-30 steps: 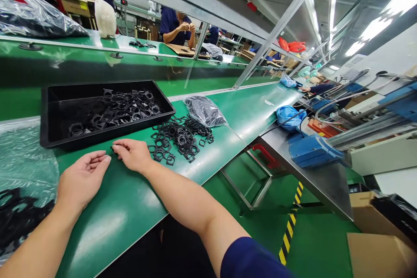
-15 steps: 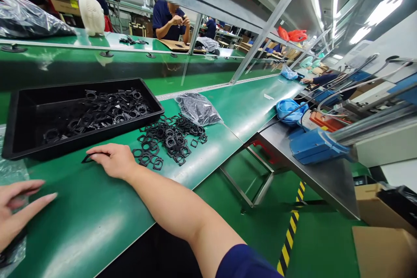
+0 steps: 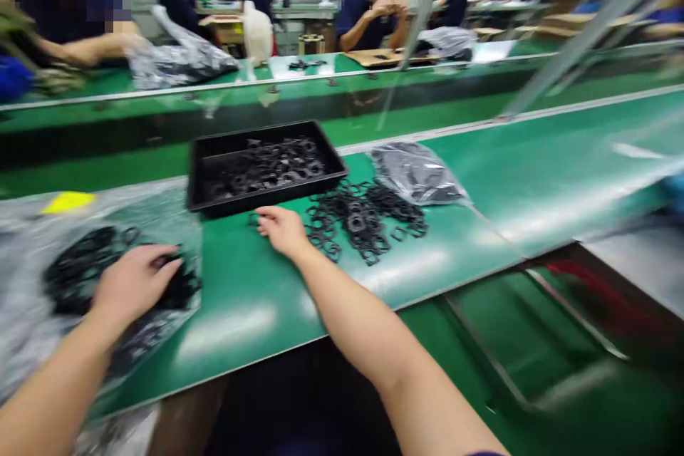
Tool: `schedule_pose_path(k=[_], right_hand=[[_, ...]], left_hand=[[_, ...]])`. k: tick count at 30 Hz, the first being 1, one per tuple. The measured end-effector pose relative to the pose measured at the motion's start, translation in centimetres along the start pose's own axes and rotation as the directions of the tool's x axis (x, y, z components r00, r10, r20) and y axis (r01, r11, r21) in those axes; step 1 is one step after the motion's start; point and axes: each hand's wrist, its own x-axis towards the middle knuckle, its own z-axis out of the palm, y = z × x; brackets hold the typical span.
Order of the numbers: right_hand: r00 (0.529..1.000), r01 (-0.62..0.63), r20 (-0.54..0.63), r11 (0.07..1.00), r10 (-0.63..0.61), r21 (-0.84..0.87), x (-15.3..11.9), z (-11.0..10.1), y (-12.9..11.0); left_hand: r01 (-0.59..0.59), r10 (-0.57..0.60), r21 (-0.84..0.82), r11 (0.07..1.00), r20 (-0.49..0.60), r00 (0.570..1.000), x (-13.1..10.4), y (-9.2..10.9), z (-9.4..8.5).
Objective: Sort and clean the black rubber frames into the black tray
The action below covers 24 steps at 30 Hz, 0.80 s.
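Note:
My left hand (image 3: 133,281) rests over black parts (image 3: 80,263) on a clear plastic bag (image 3: 184,221) at the left; its thumb and fingers are apart, and nothing is seen held. Just in front of the black tray (image 3: 267,197), my right hand (image 3: 281,229) pinches a small black ring-shaped part (image 3: 253,219), blurred by motion. Many black rings lie inside the tray. To the right of my right hand is a loose pile of black rings (image 3: 355,217), touching a filled plastic bag (image 3: 417,171).
A yellow label (image 3: 68,201) lies on the left bag. Behind the green table (image 3: 240,285) runs a rail, with a slanted metal post (image 3: 582,43) at the right. Across it, a person (image 3: 363,18) works with raised hands, and another person's forearm (image 3: 99,46) shows at the left.
The view has swung left, so the tray and pile appear further right. My left hand has come over the parts on the left bag. My right hand still pinches the black part.

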Motion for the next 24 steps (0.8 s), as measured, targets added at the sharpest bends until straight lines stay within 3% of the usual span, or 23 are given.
schedule_pose_path(k=[2,5,9,11,12,15,19,22,24], right_hand=[[1.0,-0.011,-0.023,0.999,0.012,0.044,0.4,-0.2,0.3],[0.999,0.042,-0.015,0.997,-0.041,0.068,0.8,-0.2,0.8],[0.999,0.028,0.016,0.989,-0.03,0.142,0.3,-0.1,0.3],[1.0,-0.006,0.028,0.986,0.002,0.168,0.1,0.0,-0.1],[1.0,-0.014,0.027,0.986,0.009,0.169,0.0,0.0,-0.1],[0.999,0.025,-0.036,0.993,-0.02,0.116,0.1,-0.3,0.0],[0.994,0.057,-0.097,0.997,-0.052,0.048,0.4,-0.7,0.2],[0.997,0.007,-0.072,0.996,-0.001,0.089,0.3,-0.6,0.0],[0.998,-0.025,-0.046,0.992,0.03,0.123,0.0,-0.3,-0.3]], left_hand=[[0.102,-0.102,-0.006,0.995,-0.023,0.995,0.5,-0.2,-0.3],[0.154,-0.189,-0.254,0.955,-0.12,0.975,1.4,0.4,-0.6],[0.081,-0.272,-0.727,0.681,-0.149,0.951,2.0,3.0,0.4],[0.071,-0.268,-0.821,0.566,-0.102,0.958,2.2,4.8,1.6],[0.069,-0.258,-0.831,0.551,-0.091,0.962,2.4,5.6,2.2],[0.039,-0.193,-0.727,0.686,-0.129,0.973,2.8,7.1,4.1],[0.014,-0.109,-0.515,0.857,-0.155,0.982,3.2,6.8,5.7],[0.018,-0.127,-0.461,0.887,-0.206,0.97,3.3,6.0,6.3],[-0.006,-0.126,-0.514,0.857,-0.222,0.967,3.2,5.8,6.5]])
